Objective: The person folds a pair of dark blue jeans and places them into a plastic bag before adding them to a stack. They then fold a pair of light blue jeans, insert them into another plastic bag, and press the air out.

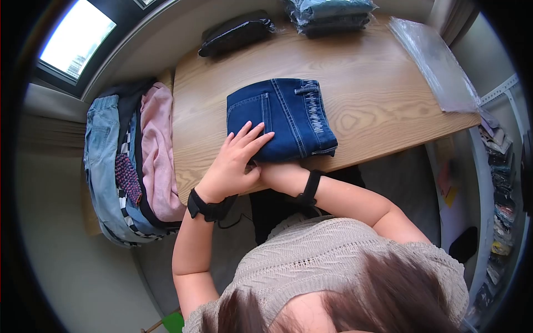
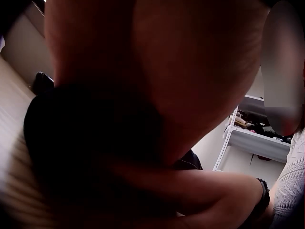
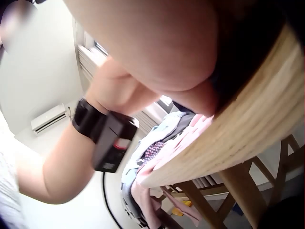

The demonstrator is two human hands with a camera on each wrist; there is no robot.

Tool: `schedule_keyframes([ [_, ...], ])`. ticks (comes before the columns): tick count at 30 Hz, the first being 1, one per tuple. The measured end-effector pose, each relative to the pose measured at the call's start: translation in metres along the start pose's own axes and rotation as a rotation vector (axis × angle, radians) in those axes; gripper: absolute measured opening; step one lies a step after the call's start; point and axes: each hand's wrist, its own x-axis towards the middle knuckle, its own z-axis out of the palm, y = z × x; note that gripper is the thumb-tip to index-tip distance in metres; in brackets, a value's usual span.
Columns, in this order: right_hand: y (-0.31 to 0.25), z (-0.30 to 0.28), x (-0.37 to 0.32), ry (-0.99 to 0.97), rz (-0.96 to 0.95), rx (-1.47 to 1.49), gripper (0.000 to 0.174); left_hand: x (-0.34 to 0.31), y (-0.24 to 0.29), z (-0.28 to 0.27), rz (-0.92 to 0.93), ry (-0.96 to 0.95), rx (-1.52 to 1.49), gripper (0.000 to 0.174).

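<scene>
Dark blue jeans (image 1: 291, 119), folded into a compact bundle, lie near the front edge of the wooden table (image 1: 377, 100). Across the stitched pocket on their left part, my left hand (image 1: 236, 161) rests with its fingers straight and spread. My right hand (image 1: 278, 176) comes in from the right at the near edge of the jeans, beside the left thumb; its fingers are hidden under the bundle and the left hand. In the right wrist view the right hand (image 3: 162, 47) is close over the table edge, against dark cloth.
Light jeans (image 1: 101, 136) and a pink garment (image 1: 158, 144) are draped in a pile left of the table. At the back lie a black plastic package (image 1: 236, 34) and bagged clothes (image 1: 333, 16). Clear plastic bags (image 1: 436, 66) lie at the right, near a shelf of packages (image 1: 502, 205).
</scene>
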Motion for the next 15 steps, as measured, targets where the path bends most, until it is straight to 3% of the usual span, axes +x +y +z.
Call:
schedule_keyframes([
  [2,-0.004,-0.065,-0.005,-0.439,0.098,0.221,0.043,0.000,-0.003,0.013,-0.029,0.035,0.040,0.058],
  [4,0.003,-0.102,-0.020,-0.443,-0.021,0.310,0.045,0.002,-0.008,0.020,-0.029,0.048,0.032,0.058],
  [5,0.012,-0.116,-0.027,-0.416,-0.161,0.279,0.035,0.002,-0.012,0.023,-0.030,0.064,0.038,0.058],
  [6,0.026,-0.129,-0.032,-0.484,-0.171,0.413,0.023,0.001,-0.016,0.024,-0.037,0.065,0.022,0.058],
  [7,0.027,-0.149,-0.033,-0.436,-0.018,0.451,0.014,-0.002,-0.021,0.024,-0.014,0.129,-0.027,0.060],
  [8,0.033,-0.157,-0.035,-0.210,0.031,0.430,0.013,-0.005,-0.024,0.024,0.007,0.190,-0.074,0.063],
  [9,0.040,-0.163,-0.032,-0.050,0.002,0.321,0.025,-0.008,-0.026,0.025,-0.016,0.235,-0.040,0.065],
  [10,0.041,-0.167,-0.029,-0.020,0.032,0.209,0.038,-0.010,-0.029,0.026,-0.026,0.230,-0.047,0.065],
  [12,0.040,-0.165,-0.020,0.010,0.003,-0.018,0.046,-0.012,-0.034,0.025,-0.003,0.219,-0.023,0.066],
  [15,0.049,-0.146,-0.018,-0.058,0.119,0.067,0.054,-0.013,-0.033,0.026,-0.010,0.229,0.054,0.059],
])
